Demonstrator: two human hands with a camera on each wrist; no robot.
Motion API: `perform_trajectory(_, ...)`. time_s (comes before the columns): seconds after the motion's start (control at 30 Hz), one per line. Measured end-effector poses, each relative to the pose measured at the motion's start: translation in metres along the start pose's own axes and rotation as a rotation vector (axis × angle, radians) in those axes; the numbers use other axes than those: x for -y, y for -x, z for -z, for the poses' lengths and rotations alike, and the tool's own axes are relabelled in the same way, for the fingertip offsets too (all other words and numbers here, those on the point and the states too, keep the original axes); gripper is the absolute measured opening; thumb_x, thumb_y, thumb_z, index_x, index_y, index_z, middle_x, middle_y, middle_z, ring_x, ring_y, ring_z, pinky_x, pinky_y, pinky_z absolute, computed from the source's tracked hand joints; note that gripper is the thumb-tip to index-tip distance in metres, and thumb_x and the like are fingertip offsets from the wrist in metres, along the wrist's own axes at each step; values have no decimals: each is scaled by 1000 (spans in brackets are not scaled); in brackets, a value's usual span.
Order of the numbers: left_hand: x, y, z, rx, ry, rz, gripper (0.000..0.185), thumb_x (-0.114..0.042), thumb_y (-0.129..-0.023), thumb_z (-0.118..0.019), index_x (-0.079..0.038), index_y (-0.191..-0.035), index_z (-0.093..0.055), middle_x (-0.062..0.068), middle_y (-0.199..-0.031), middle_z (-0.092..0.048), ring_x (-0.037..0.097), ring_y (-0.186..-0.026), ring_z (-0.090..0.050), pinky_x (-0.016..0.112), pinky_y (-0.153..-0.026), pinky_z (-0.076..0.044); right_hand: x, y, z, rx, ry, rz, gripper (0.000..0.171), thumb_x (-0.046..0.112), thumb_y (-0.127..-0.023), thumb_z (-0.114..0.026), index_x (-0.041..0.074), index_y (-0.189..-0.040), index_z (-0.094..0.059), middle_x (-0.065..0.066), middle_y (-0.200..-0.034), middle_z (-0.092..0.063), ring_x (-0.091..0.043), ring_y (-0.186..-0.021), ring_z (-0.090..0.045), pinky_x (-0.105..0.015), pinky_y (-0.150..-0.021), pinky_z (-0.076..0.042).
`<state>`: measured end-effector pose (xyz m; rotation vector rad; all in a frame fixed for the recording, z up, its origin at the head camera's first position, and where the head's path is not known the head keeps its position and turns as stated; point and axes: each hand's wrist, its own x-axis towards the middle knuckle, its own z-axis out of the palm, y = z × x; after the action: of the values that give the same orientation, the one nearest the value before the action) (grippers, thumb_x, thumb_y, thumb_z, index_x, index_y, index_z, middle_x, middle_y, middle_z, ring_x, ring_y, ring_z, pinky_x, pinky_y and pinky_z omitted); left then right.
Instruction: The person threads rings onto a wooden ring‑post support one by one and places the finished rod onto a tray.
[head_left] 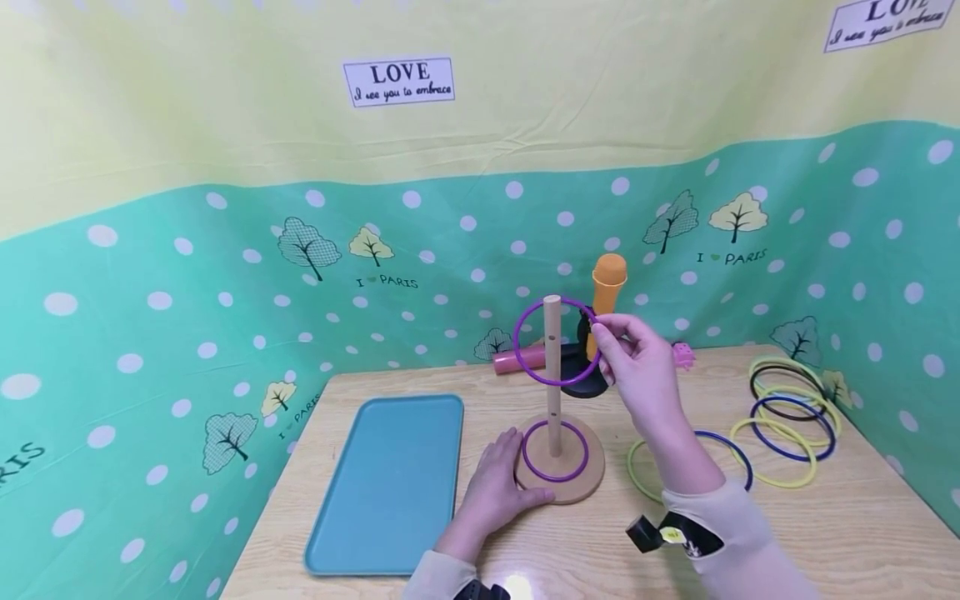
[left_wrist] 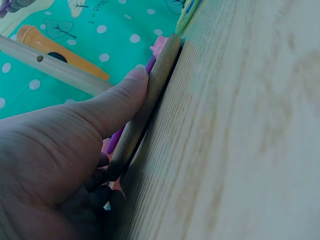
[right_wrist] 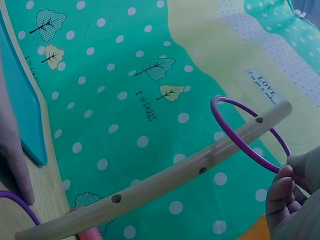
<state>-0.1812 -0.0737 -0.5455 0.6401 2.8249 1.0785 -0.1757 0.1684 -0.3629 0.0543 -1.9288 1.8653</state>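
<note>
A wooden ring stand has a round base [head_left: 581,490] and an upright post [head_left: 553,358] with holes along it. My left hand [head_left: 495,492] grips the base at its left edge, thumb [left_wrist: 125,97] on top and the other fingers partly hidden at the rim. Between thumb and fingertips, my right hand [head_left: 645,367] pinches a purple ring [right_wrist: 257,159]. This ring encircles the post near its top, tilted. Another purple ring [head_left: 556,479] lies around the foot of the post, on the base.
To the left lies a blue tray [head_left: 386,483]. An orange microphone-shaped thing [head_left: 610,271] stands behind the post, near a pink cylinder [head_left: 510,362] and a small pink object [head_left: 683,356]. Several yellow-green, blue and black rings [head_left: 795,458] overlap at the right, some under the right forearm.
</note>
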Motion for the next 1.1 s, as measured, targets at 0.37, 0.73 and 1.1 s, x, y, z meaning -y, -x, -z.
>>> perform_trajectory(0.37, 0, 0, -1, -3, -3, 9, 118, -52, -82, -97, 5, -167, -39, 27, -172, -39, 44, -161, -34, 58, -135, -25, -23, 7, 0, 12, 36, -65, 31, 25, -111, -71, 1, -130, -73, -4, -97, -71, -12, -67, -58, -20, -55, -54)
perform_trajectory(0.73, 2, 0, -2, -11, -24, 0, 117, -53, -82, -97, 5, -166, -40, 27, -171, -41, 43, -161, -35, 56, -135, -25, -55, 12, 4, 29, 48, -111, 27, 18, -111, -70, -2, -129, -73, -7, -85, -63, -9, -62, -56, -19, -52, -51)
perform_trajectory(1.1, -1, -2, 0, -12, -17, -8, 118, -53, -81, -98, 5, -166, -41, 27, -171, -41, 44, -160, -36, 57, -135, -26, -74, 18, 11, 67, 89, -221, 31, 19, -111, -70, -3, -132, -70, -6, -86, -65, -9, -64, -59, -19, -54, -53)
